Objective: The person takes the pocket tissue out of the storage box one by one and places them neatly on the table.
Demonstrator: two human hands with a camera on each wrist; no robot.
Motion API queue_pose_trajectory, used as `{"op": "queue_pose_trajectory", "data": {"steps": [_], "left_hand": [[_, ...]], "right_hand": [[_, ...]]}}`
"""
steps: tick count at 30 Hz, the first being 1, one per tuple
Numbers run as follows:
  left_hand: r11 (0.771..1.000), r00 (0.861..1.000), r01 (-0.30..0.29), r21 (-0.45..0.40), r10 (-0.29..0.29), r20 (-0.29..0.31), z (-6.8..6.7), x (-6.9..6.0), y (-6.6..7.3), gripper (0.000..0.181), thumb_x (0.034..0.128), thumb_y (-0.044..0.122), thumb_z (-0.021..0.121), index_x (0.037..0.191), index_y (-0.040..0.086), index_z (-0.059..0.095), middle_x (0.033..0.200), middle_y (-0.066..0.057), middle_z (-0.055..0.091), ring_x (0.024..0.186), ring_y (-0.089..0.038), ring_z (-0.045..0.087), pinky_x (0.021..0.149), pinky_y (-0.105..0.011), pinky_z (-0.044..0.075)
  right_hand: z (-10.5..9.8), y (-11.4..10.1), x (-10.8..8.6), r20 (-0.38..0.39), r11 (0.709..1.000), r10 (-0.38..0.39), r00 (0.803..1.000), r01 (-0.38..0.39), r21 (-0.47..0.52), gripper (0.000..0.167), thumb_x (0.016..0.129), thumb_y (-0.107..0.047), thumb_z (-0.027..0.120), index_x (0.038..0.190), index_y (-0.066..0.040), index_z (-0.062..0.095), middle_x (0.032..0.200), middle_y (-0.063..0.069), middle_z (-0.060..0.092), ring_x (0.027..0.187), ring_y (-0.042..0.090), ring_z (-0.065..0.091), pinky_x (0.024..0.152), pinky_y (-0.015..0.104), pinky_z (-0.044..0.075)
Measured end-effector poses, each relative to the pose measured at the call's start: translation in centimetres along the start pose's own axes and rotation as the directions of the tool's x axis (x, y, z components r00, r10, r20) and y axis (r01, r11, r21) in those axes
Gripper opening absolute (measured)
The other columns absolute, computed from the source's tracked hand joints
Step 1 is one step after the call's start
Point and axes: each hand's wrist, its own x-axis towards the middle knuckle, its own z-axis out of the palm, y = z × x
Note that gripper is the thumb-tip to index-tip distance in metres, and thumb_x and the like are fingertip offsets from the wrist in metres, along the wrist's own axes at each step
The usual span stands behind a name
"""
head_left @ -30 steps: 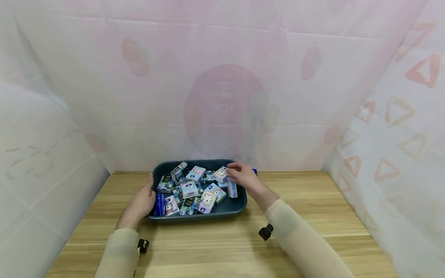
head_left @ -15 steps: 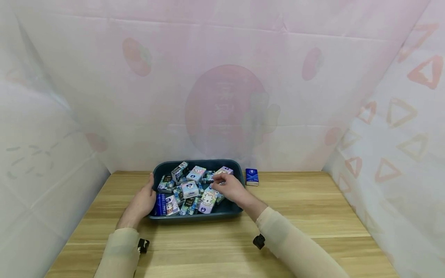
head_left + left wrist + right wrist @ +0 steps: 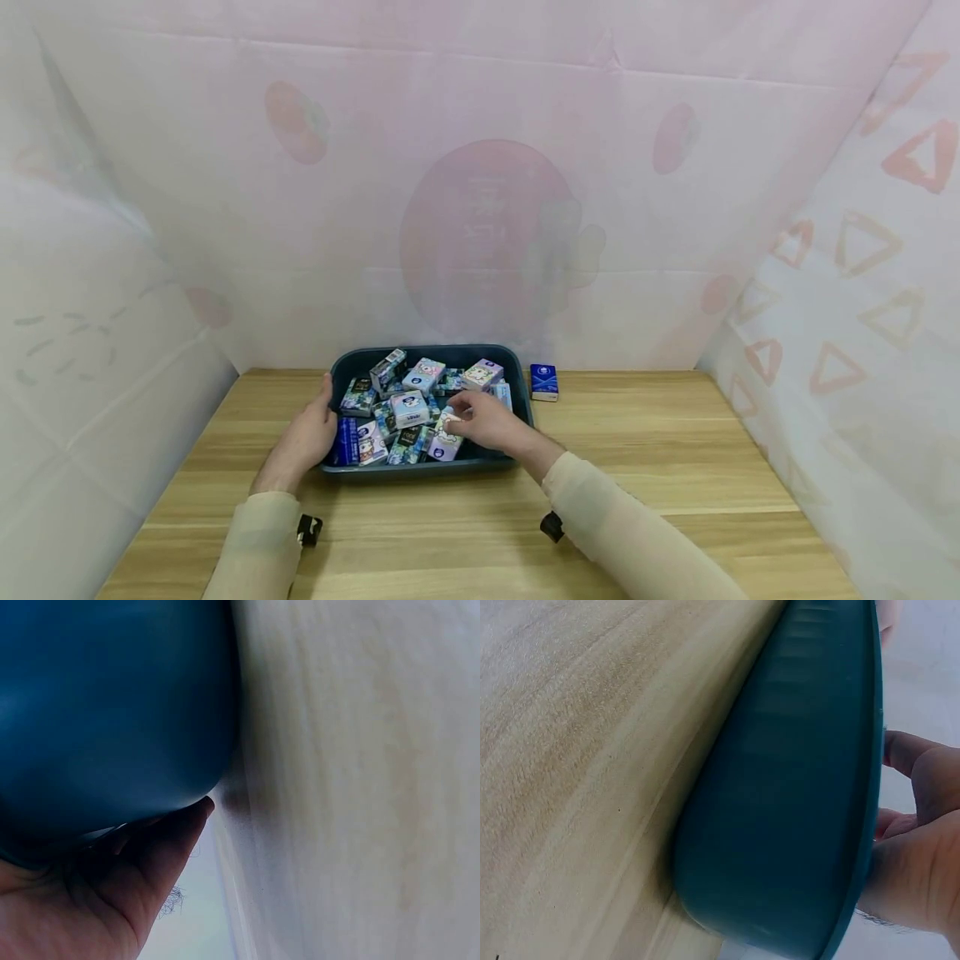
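A dark teal plastic tray (image 3: 420, 471) holds several small printed packs that look like pocket tissues. My left hand (image 3: 303, 433) lies against its left side; in the left wrist view the fingers (image 3: 176, 840) stretch straight along the outer wall. Over the tray's right half reaches my right hand (image 3: 487, 421), thumb and forefinger apart. Its fingertips are at a pastel cartoon tissue pack (image 3: 445, 447), partly covering it. Whether they touch it is unclear. In the right wrist view the rim hides the tips of the bent fingers (image 3: 937, 776).
Right of the tray, a blue tissue pack (image 3: 543, 382) lies at the back of the wooden table (image 3: 637, 500). Inside the tray are a blue pack (image 3: 346, 442) and a white-and-light-blue pack (image 3: 409, 409). A printed cloth (image 3: 480, 208) encloses the back and sides.
My right hand has moved left and toward me, from the tray's back right corner to the cartoon pack. The blue pack outside has come fully into view. My left hand has stayed put.
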Motion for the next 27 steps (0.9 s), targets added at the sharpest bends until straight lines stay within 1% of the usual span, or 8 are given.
{"op": "queue_pose_trajectory", "data": {"steps": [6, 10, 13, 19, 20, 24, 26, 27], "left_hand": [[1.0, 1.0, -0.003, 0.012, 0.003, -0.003, -0.1, -0.1, 0.3, 0.074, 0.1244, 0.017, 0.028, 0.187, 0.009, -0.011, 0.19, -0.038, 0.015, 0.174, -0.063, 0.028, 0.141, -0.08, 0.029], [1.0, 1.0, -0.001, 0.014, 0.001, -0.001, -0.2, -0.2, 0.3, 0.074, 0.125, 0.018, 0.028, 0.187, 0.01, -0.011, 0.19, -0.038, 0.015, 0.174, -0.063, 0.028, 0.14, -0.08, 0.029], [1.0, 1.0, 0.004, 0.006, -0.004, 0.001, -0.3, -0.2, 0.3, 0.073, 0.1251, 0.019, 0.027, 0.187, 0.011, -0.011, 0.191, -0.037, 0.013, 0.175, -0.063, 0.025, 0.141, -0.08, 0.027], [1.0, 1.0, 0.009, -0.006, -0.009, 0.006, -0.2, -0.4, 0.3, 0.075, 0.1245, 0.018, 0.026, 0.187, 0.014, -0.015, 0.192, -0.036, 0.01, 0.176, -0.063, 0.022, 0.142, -0.08, 0.024], [1.0, 1.0, 0.01, -0.003, -0.01, 0.006, -0.2, -0.4, 0.3, 0.075, 0.1243, 0.018, 0.026, 0.186, 0.014, -0.015, 0.192, -0.036, 0.011, 0.176, -0.063, 0.023, 0.142, -0.08, 0.024], [1.0, 1.0, 0.02, 0.008, -0.02, 0.006, -0.2, -0.3, 0.4, 0.075, 0.1243, 0.019, 0.027, 0.187, 0.013, -0.013, 0.191, -0.037, 0.013, 0.175, -0.063, 0.025, 0.141, -0.081, 0.027], [1.0, 1.0, 0.027, 0.005, -0.027, 0.009, -0.2, -0.3, 0.4, 0.074, 0.1246, 0.019, 0.026, 0.188, 0.013, -0.012, 0.192, -0.036, 0.012, 0.176, -0.063, 0.024, 0.141, -0.081, 0.026], [1.0, 1.0, 0.027, 0.003, -0.027, 0.013, -0.2, -0.3, 0.4, 0.074, 0.1249, 0.02, 0.027, 0.188, 0.013, -0.012, 0.191, -0.036, 0.011, 0.175, -0.063, 0.024, 0.141, -0.081, 0.026]], "right_hand": [[1.2, 2.8, 2.8, 0.012, 0.991, -0.016, 1.0, 0.018, -0.131, 0.047, 0.108, -0.026, 0.087, 0.153, -0.015, 0.076, 0.149, 0.007, 0.08, 0.132, 0.025, 0.077, 0.109, 0.045, 0.069], [1.8, 3.7, 4.1, 0.023, 0.986, -0.026, 0.999, 0.03, -0.162, 0.05, 0.106, -0.023, 0.089, 0.154, -0.018, 0.077, 0.147, 0.003, 0.08, 0.126, 0.017, 0.076, 0.102, 0.038, 0.069], [1.4, 2.1, 3.3, 0.029, 0.982, -0.037, 0.999, 0.042, -0.185, 0.05, 0.106, -0.017, 0.088, 0.154, -0.015, 0.077, 0.144, 0.008, 0.079, 0.121, 0.02, 0.075, 0.098, 0.038, 0.068], [0.6, -0.8, 0.9, 0.043, 0.982, -0.04, 0.998, 0.047, -0.182, 0.039, 0.111, -0.009, 0.081, 0.15, -0.015, 0.08, 0.149, 0.014, 0.078, 0.134, 0.03, 0.076, 0.108, 0.048, 0.069], [0.9, -0.1, 1.4, 0.034, 0.981, -0.046, 0.998, 0.052, -0.186, 0.037, 0.112, -0.011, 0.079, 0.148, -0.018, 0.08, 0.149, 0.013, 0.078, 0.131, 0.028, 0.076, 0.105, 0.045, 0.069], [0.4, -0.4, 1.0, 0.041, 0.993, -0.018, 0.999, 0.022, -0.117, 0.024, 0.113, -0.01, 0.077, 0.136, -0.016, 0.08, 0.145, 0.013, 0.076, 0.116, 0.025, 0.072, 0.095, 0.043, 0.063], [0.2, -0.4, 1.0, 0.047, 0.995, -0.025, 0.999, 0.029, -0.095, 0.019, 0.111, -0.008, 0.078, 0.129, -0.014, 0.078, 0.132, 0.012, 0.075, 0.101, 0.021, 0.066, 0.085, 0.038, 0.056], [-0.3, -1.3, 0.4, 0.062, 0.997, -0.018, 0.998, 0.022, -0.074, 0.018, 0.11, -0.004, 0.078, 0.126, -0.011, 0.077, 0.125, 0.012, 0.074, 0.098, 0.022, 0.065, 0.084, 0.038, 0.055]]}}
